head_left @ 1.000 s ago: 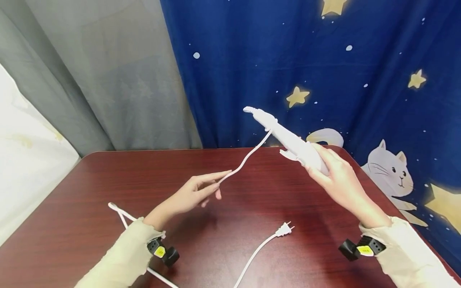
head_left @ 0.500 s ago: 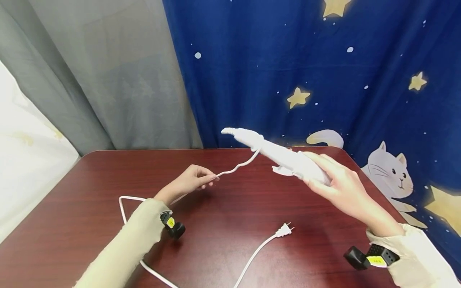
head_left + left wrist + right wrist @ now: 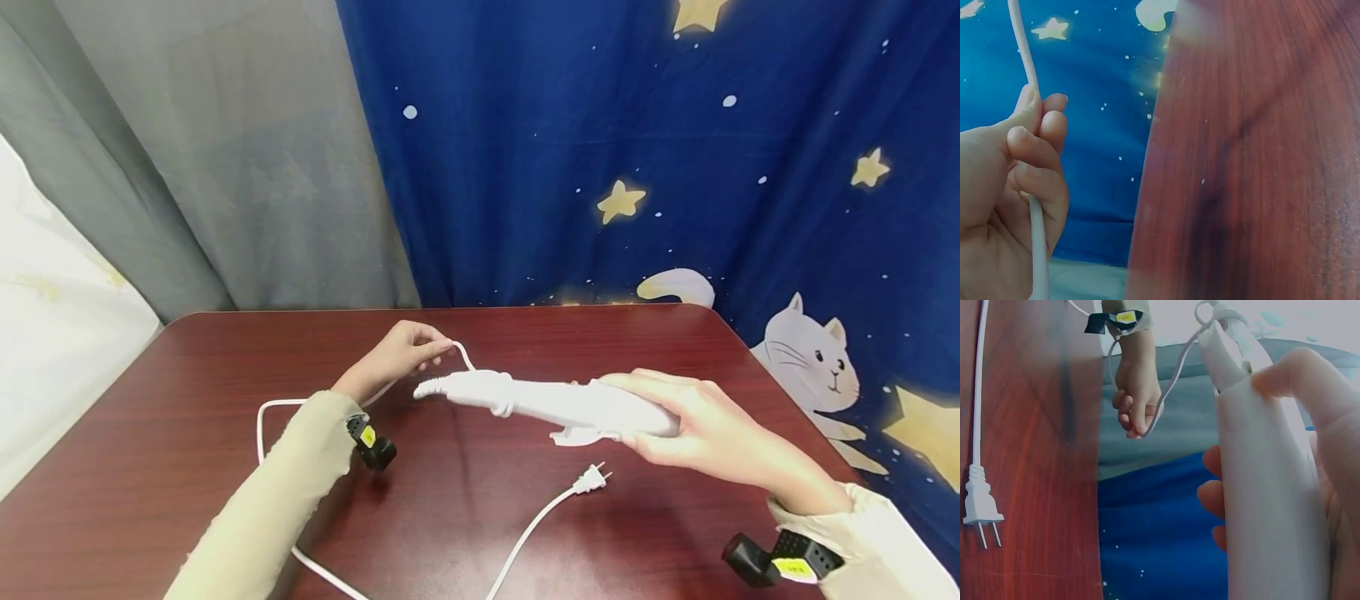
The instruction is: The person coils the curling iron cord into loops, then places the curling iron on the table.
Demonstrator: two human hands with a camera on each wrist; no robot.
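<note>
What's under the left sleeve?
White cord shows on both sides of the left sleeve, along with the table. Whatever is directly underneath is covered.

Dark red wood-grain table (image 3: 420, 517) is filling the foreground, blue curtain (image 3: 525, 167) showing yellow stars (image 3: 621, 201) and a white cat (image 3: 813, 358) is hanging behind, gray curtain (image 3: 262, 167) and white cloth (image 3: 60, 333) hanging left.

Sleeves (image 3: 266, 492): cream cloth is ending behind left hand (image 3: 396, 354) and right hand (image 3: 701, 427);
Wrist cameras (image 3: 381, 455): black cases are bearing yellow stickers (image 3: 367, 436)
</note>
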